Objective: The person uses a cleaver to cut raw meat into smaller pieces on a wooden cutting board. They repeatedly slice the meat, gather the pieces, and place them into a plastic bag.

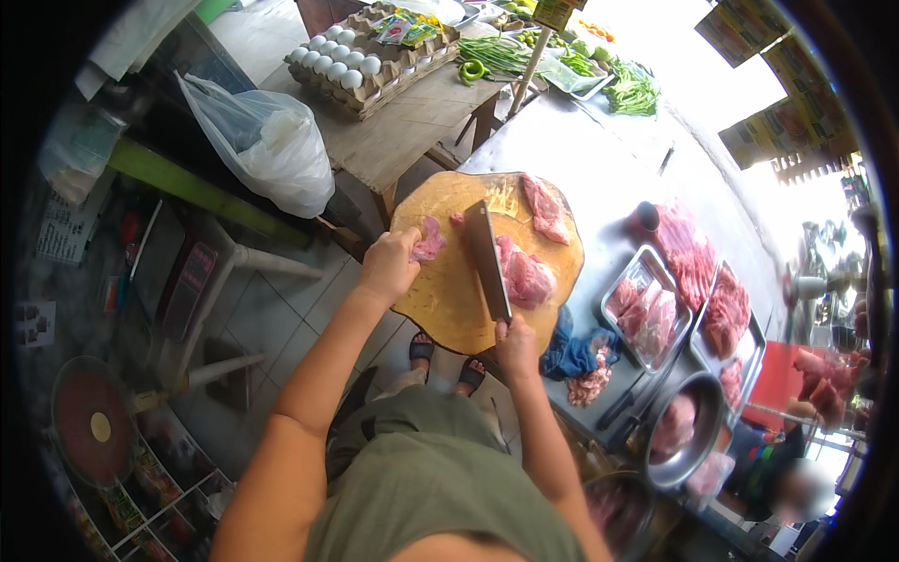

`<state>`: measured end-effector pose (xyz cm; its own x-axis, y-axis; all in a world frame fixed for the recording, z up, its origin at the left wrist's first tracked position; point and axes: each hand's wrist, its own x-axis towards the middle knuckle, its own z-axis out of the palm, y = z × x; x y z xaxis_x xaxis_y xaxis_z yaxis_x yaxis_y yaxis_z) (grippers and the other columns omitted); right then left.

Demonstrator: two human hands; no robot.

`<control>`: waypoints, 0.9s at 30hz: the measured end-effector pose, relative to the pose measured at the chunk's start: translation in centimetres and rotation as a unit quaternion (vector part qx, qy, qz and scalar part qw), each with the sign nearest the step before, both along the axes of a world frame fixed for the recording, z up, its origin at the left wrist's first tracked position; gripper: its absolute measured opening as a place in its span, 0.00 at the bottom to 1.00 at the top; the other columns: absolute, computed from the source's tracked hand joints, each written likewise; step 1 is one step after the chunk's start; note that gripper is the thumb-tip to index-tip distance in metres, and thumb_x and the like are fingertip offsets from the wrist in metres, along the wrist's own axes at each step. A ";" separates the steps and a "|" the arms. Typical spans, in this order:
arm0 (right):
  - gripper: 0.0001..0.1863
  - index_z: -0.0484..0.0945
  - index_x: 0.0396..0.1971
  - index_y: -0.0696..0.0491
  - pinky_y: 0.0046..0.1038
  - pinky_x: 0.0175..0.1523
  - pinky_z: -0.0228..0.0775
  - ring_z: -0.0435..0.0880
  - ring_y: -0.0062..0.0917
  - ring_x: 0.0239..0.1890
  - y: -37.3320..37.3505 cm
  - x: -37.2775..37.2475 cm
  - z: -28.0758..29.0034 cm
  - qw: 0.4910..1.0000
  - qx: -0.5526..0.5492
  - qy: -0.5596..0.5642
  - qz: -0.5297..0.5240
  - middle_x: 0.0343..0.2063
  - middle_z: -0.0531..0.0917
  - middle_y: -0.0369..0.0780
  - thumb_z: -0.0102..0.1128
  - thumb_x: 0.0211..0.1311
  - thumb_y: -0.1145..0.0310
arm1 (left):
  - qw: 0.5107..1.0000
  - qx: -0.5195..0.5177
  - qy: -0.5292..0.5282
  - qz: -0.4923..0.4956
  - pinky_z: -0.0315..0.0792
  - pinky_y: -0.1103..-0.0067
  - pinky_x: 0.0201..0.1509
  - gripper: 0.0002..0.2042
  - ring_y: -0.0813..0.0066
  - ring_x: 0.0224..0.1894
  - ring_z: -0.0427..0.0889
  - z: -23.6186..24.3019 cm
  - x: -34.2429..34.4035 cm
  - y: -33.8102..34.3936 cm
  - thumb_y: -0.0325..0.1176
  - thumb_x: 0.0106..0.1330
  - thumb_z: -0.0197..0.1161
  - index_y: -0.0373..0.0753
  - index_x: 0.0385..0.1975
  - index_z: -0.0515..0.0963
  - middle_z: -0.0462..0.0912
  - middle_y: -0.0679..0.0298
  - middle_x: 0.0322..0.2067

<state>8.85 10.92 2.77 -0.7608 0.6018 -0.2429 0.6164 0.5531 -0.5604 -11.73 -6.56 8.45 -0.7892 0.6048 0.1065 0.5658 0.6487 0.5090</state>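
In my right hand (517,347) is the handle of a broad cleaver (486,262), its blade lying across the middle of a round wooden chopping block (426,304). A large chunk of raw meat (526,274) sits against the blade's right side. My left hand (391,265) is closed on a small pink slice of meat (429,240) at the block's left edge. Near the far right of the block rests a longer strip of meat (545,210). A tiny scrap of meat (457,218) lies just left of the blade's far end.
Right of the block, a metal table holds meat trays (646,309), a steel bowl (685,426), a blue cloth (568,348) and dark-handled knives (623,405). Egg trays (375,56) and green vegetables (506,58) stand beyond. A white plastic bag (272,140) hangs at the left.
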 end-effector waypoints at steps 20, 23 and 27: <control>0.08 0.72 0.31 0.57 0.44 0.33 0.73 0.81 0.52 0.28 -5.3 -3.1 6.0 0.976 -0.083 0.168 0.107 0.23 0.80 0.54 0.58 0.65 0.68 | 0.995 -0.033 0.061 -0.068 0.74 0.69 0.56 0.17 0.53 0.53 0.75 -7.2 8.2 -4.9 0.23 0.57 0.58 0.30 0.48 0.72 0.75 0.51 0.48; 0.12 0.72 0.30 0.58 0.48 0.34 0.75 0.83 0.51 0.28 -5.2 -2.9 3.0 0.977 0.003 -0.022 0.210 0.22 0.82 0.55 0.54 0.65 0.64 | 0.994 -0.044 0.067 -0.079 0.73 0.68 0.57 0.18 0.51 0.54 0.73 -7.1 8.2 -4.9 0.24 0.57 0.58 0.31 0.48 0.71 0.74 0.50 0.50; 0.13 0.72 0.30 0.59 0.49 0.36 0.75 0.83 0.51 0.28 -4.5 -0.7 0.6 0.978 -0.001 -0.045 0.204 0.22 0.82 0.55 0.54 0.64 0.63 | 0.990 -0.008 0.117 -0.075 0.71 0.65 0.57 0.20 0.50 0.53 0.72 -7.2 7.9 -4.5 0.26 0.55 0.60 0.32 0.50 0.71 0.74 0.50 0.52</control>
